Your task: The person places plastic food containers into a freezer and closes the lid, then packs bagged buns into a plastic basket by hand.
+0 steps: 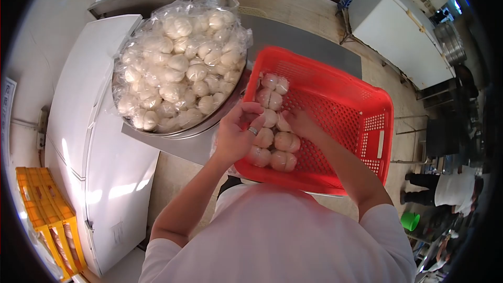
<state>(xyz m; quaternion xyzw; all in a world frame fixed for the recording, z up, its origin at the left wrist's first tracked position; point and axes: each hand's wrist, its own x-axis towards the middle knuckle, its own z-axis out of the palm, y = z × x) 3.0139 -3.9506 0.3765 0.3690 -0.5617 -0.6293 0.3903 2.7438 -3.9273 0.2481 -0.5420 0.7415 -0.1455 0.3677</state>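
Observation:
Inside a red plastic basket (335, 175), several clear-wrapped white buns (283, 161) lie in rows along the left side. My right hand (298, 122) reaches into the basket, its fingers closed on a wrapped bun (283, 122) at the middle of the rows. Over the basket's left rim hangs my left hand (240, 130), wearing a ring, its fingers bent and apart with nothing visible between them. To the left, a large round metal pan (194, 130) is heaped with many more white buns (178, 63) in clear plastic bags.
Basket and pan rest on a grey metal table (314, 47). A white freezer (112, 178) stands at the left, near stacked yellow crates (50, 199). Another white freezer (401, 26) is at the far right. A person (445, 188) stands at right near a green bucket (409, 221).

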